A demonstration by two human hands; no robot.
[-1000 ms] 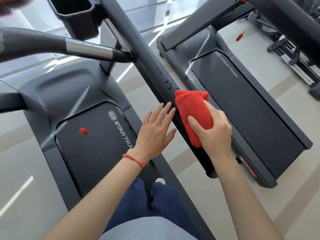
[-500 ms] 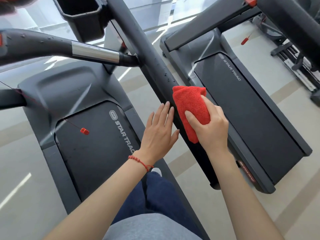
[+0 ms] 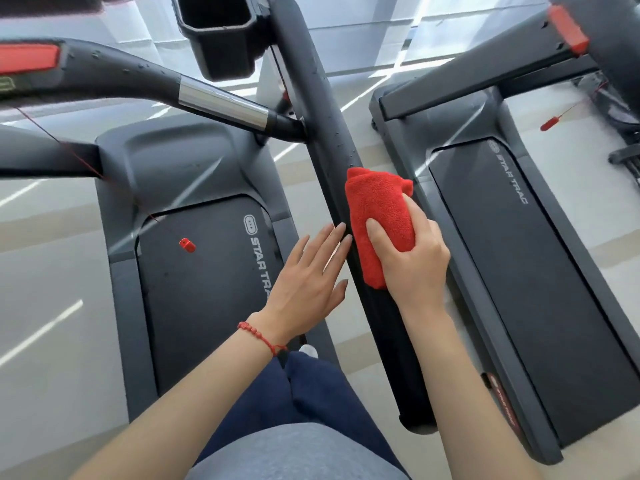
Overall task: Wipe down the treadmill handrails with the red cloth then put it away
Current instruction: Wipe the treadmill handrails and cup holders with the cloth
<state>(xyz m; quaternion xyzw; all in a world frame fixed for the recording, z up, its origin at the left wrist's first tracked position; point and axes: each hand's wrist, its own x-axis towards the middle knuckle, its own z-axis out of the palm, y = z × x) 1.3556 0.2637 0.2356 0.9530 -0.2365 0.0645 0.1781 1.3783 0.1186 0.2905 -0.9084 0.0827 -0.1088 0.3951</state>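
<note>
A folded red cloth (image 3: 377, 209) lies wrapped over the black right handrail (image 3: 322, 109) of the treadmill, about halfway along it. My right hand (image 3: 412, 261) presses the cloth against the rail, thumb on the cloth's near side. Water droplets dot the rail above the cloth. My left hand (image 3: 308, 285) hovers flat with fingers apart just left of the rail, fingertips close to the cloth's lower edge, holding nothing. A red bead bracelet sits on the left wrist.
A curved front handlebar with a silver sensor band (image 3: 221, 105) joins the rail at upper left. A black cup holder (image 3: 221, 32) hangs above. A red safety clip (image 3: 187, 244) dangles over the belt (image 3: 201, 289). A second treadmill (image 3: 526, 258) stands to the right.
My right hand has slid the red cloth up the handrail, away from me. The left hand has followed alongside, staying flat and empty.
</note>
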